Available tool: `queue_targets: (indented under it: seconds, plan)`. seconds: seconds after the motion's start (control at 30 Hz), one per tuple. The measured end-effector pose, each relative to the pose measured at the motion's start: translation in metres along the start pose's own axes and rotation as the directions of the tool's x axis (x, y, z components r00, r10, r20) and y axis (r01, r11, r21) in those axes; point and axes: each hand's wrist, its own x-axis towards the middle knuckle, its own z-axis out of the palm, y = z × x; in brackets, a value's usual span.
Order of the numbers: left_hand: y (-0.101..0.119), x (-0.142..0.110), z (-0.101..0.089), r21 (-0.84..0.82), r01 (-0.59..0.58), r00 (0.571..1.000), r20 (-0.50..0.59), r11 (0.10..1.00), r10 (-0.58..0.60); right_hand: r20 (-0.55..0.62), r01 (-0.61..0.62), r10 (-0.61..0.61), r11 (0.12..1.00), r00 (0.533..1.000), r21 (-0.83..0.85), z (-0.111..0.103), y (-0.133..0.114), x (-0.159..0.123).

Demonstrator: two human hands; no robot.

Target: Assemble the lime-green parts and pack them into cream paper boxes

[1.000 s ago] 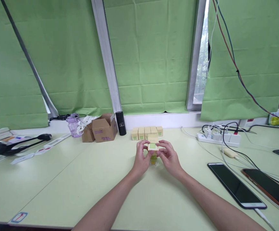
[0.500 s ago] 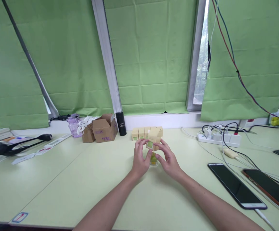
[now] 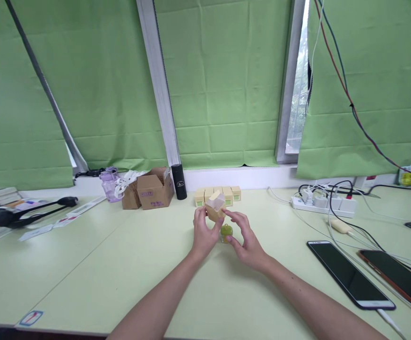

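Observation:
My left hand point(image 3: 204, 235) is closed on a small cream cardboard box point(image 3: 215, 211), lifted off the table and tilted, with its pale open end towards me. Just below the box stands a little glass bottle point(image 3: 226, 231) with a green top, yellowish in its lower part. My right hand point(image 3: 247, 242) has its fingers spread; an index fingertip meets the box's right side, and the thumb is at the bottle's right edge. Whether the thumb presses on the bottle I cannot tell. Behind the hands, several similar cream boxes point(image 3: 236, 193) with green labels stand in a row.
A brown carton point(image 3: 155, 191), a black flask point(image 3: 179, 182) and a purple bottle point(image 3: 110, 185) stand at the back left. On the right lie a phone point(image 3: 350, 275), a second phone point(image 3: 397, 274), loose cables and a white power strip point(image 3: 323, 206). Black headphones point(image 3: 31, 215) lie far left.
The box has turned and shifted left in my left hand, so its green label no longer shows and its open end does. My right fingers have come away from it, leaving the bottle more visible.

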Motion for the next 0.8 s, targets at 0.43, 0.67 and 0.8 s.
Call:
queue_targets:
  seconds: [0.43,0.67,0.8]
  plan:
    - [-0.032,0.015,-0.003,-0.108,0.336,0.941,-0.012,0.936,-0.339,0.128,-0.173,0.270,0.849,0.954,-0.500,0.003,0.023,-0.008]
    - [-0.038,0.015,0.002,-0.140,0.424,0.905,0.101,0.895,-0.413,0.061,-0.274,0.363,0.794,0.930,-0.543,-0.006,0.038,-0.004]
    - [-0.038,0.010,0.004,-0.158,0.444,0.883,0.242,0.882,-0.401,-0.037,-0.361,0.408,0.756,0.912,-0.546,-0.017,0.053,-0.002]
